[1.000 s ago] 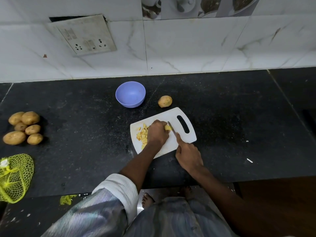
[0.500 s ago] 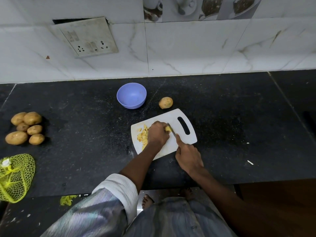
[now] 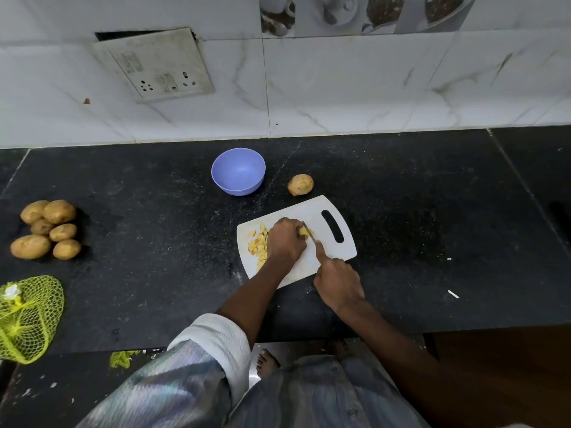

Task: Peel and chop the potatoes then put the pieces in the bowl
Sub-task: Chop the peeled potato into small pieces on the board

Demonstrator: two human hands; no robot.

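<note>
White plastic cutting board [image 3: 336, 254] lies on the black stone counter [image 3: 417, 211], handle slot toward the wall. Left hand [image 3: 285, 240] sits on the board, fingers curled down over a peeled potato piece [image 3: 306, 232] and pinning it. Right hand [image 3: 338, 281] is wrapped round the knife [image 3: 309, 233] handle, forefinger stretched along the top — blade tip is at the potato piece, just beside the left fingers. Chopped pieces [image 3: 259, 247] are heaped on the board's left part, partly under the left hand. Blue bowl [image 3: 238, 175] stands behind the board, apart from it, no pieces seen inside. One unpeeled potato [image 3: 300, 184] rests between bowl and board. Six more potatoes [image 3: 46, 228] are piled far left — yellow net bag [image 3: 27, 316] lies nearer the counter edge.
</note>
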